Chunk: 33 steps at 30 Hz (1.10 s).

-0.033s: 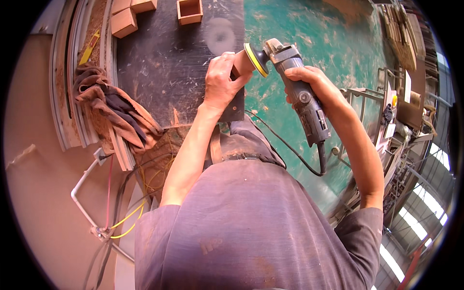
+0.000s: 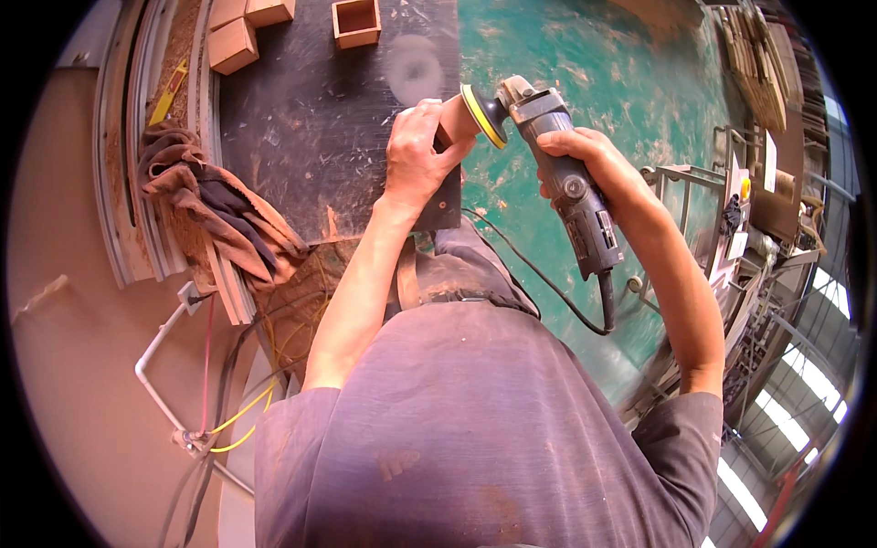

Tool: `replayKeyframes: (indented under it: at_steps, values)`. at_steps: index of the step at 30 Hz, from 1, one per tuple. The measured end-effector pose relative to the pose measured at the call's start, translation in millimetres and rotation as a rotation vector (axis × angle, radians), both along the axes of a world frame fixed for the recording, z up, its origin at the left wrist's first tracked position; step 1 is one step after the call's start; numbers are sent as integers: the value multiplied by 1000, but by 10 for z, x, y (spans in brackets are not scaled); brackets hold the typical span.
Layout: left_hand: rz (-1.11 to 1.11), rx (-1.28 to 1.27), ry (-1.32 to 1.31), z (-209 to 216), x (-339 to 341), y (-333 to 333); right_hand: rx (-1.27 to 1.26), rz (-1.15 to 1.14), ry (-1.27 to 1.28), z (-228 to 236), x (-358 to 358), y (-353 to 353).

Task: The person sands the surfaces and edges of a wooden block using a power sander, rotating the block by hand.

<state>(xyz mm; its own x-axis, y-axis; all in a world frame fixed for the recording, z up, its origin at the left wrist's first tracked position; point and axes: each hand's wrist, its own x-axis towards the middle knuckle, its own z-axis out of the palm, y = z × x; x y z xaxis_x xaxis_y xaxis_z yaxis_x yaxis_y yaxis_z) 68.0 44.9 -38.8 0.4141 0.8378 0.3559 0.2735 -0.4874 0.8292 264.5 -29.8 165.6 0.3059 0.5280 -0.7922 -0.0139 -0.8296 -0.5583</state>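
Over the right edge of the dark bench top, my left hand is closed round a small wooden box. My right hand grips the body of a grey angle grinder fitted with a round sanding pad that has a yellow rim. The pad's face lies against the right-hand side of the box. Much of the box is hidden by my left fingers and the pad. From the grinder's rear end a black cord loops down and back toward my waist.
The dark bench top carries an open wooden box and several wooden blocks or boxes at its far left. A brown cloth and a yellow knife lie along its left side. Green floor spreads to the right, with metal racks beyond.
Almost nothing differs. The grinder and my right hand sit very slightly further left, and the pad stays against the box.
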Motion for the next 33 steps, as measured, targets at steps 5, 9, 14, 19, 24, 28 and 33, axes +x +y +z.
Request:
replayKeyframes:
  at_steps: [5,9,14,19,24,28,33]
  values:
    - [60,33,20,-4,22,-24,3,-66,-27,-48,7,-276]
    - [56,49,41,-17,24,-34,-53,-51,25,-76,108,-538]
    - [146,-25,80,7,58,-118,-61,-164,-2,-139,187,-896]
    - [241,-191,106,162,18,-424,-13,-281,41,-98,263,-1139]
    - [-16,-102,270,342,-308,-217,36,-268,83,-104,336,-1210]
    - [-424,-13,224,268,-337,251,52,-224,96,-40,296,-1033]
    - [-223,31,218,198,-234,13,58,-186,104,-72,230,-800]
